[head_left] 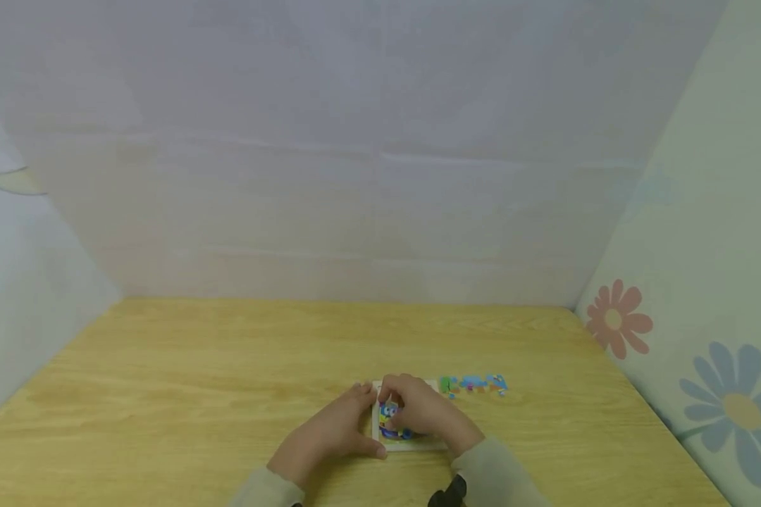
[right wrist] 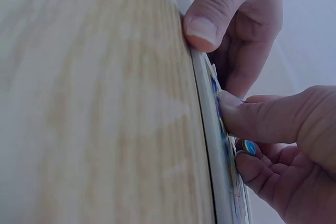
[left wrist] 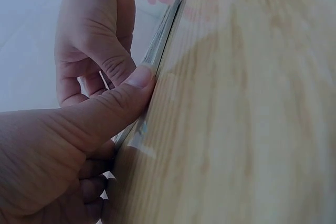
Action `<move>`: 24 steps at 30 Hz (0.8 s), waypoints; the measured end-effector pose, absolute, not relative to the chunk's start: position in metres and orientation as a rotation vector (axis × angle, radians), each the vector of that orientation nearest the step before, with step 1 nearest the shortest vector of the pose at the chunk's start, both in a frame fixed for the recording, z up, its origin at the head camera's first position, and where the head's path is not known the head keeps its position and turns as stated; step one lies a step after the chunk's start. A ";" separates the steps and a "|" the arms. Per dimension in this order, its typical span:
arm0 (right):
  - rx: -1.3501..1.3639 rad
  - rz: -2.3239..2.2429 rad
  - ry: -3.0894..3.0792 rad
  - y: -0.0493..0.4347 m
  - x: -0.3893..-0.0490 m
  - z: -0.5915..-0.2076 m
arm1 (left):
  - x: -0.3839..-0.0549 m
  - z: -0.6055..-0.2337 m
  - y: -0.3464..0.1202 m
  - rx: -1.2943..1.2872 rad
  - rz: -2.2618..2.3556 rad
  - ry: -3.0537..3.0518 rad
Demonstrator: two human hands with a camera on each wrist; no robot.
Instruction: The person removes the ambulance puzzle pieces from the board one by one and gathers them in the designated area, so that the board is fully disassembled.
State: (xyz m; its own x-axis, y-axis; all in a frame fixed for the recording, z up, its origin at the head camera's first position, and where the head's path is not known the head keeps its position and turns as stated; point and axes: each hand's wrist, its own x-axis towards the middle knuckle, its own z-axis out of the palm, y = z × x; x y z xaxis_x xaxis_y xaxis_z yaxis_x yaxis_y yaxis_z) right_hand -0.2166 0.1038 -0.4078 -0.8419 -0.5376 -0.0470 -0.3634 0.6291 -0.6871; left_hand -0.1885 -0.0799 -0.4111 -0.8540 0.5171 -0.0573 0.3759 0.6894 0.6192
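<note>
A small puzzle board (head_left: 412, 446) with a pale frame lies flat on the table, its left part showing a colourful cartoon picture (head_left: 390, 426). My left hand (head_left: 339, 426) grips the board's left side, thumb on the near edge and fingers toward the far corner. Over the board, my right hand (head_left: 421, 408) has its fingers bent down and hides much of the middle. In the right wrist view, its thumb touches the picture, and a small blue-faced puzzle piece (right wrist: 249, 147) shows between its curled fingers.
Several loose puzzle pieces (head_left: 473, 384), blue, green and orange, lie just right of the board on the wooden table (head_left: 196, 373). A pale wall (head_left: 368, 211) stands behind, and a flower-printed wall (head_left: 704, 282) runs along the right.
</note>
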 end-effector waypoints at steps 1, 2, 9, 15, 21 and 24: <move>-0.732 -1.008 2.609 0.103 -0.216 -0.407 | -0.189 -0.411 -0.080 0.717 0.903 2.674; -0.727 -0.998 2.614 0.103 -0.216 -0.407 | -0.189 -0.412 -0.080 0.720 0.899 2.674; -0.701 -1.038 2.590 0.106 -0.217 -0.411 | -0.189 -0.414 -0.078 0.727 0.899 2.662; -0.604 -1.178 2.536 0.110 -0.216 -0.416 | -0.190 -0.416 -0.077 0.739 0.870 2.676; -0.493 -1.236 2.497 0.110 -0.216 -0.415 | -0.190 -0.418 -0.080 0.739 0.878 2.674; -0.419 -1.303 2.477 0.108 -0.216 -0.414 | -0.190 -0.419 -0.080 0.736 0.890 2.676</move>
State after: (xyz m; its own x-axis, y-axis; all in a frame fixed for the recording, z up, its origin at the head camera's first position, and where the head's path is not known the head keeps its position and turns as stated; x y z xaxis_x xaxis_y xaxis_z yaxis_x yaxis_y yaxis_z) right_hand -0.2159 0.1080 -0.4140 -0.9090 -0.3942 -0.1352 -0.1118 0.5433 -0.8320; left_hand -0.1905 -0.0797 -0.4189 -0.8486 0.5263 -0.0540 0.3892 0.6900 0.6102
